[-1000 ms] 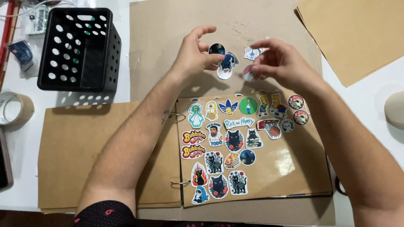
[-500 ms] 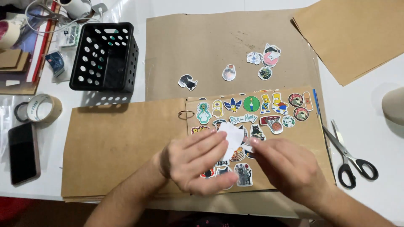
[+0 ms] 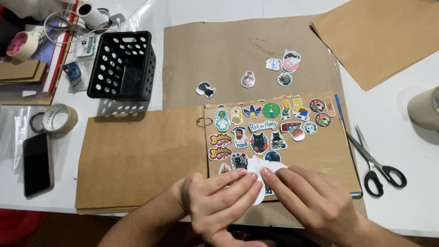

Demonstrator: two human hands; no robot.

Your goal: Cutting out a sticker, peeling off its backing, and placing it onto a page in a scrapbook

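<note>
Both my hands rest low on the right page of an open brown ring-bound album (image 3: 320, 155). My left hand (image 3: 219, 203) and my right hand (image 3: 308, 203) meet fingertip to fingertip on a white sticker backing (image 3: 270, 170), pinching its edges. Several colourful stickers (image 3: 270, 126) cover the page above my hands; those under my fingers are hidden. The blank left page (image 3: 141, 158) lies beside my left forearm.
Several loose stickers (image 3: 283, 68) lie on brown paper behind the album. A black perforated crate (image 3: 121, 64) stands at upper left, tape rolls (image 3: 57, 119) and a phone (image 3: 36, 162) at left. Scissors (image 3: 377, 162) lie right of the album. Brown sheets (image 3: 384, 36) sit at upper right.
My hands came down from the loose stickers at the back to the album's lower page, bringing a white sticker piece. In the last half second they barely shifted, fingers closing on the sticker.
</note>
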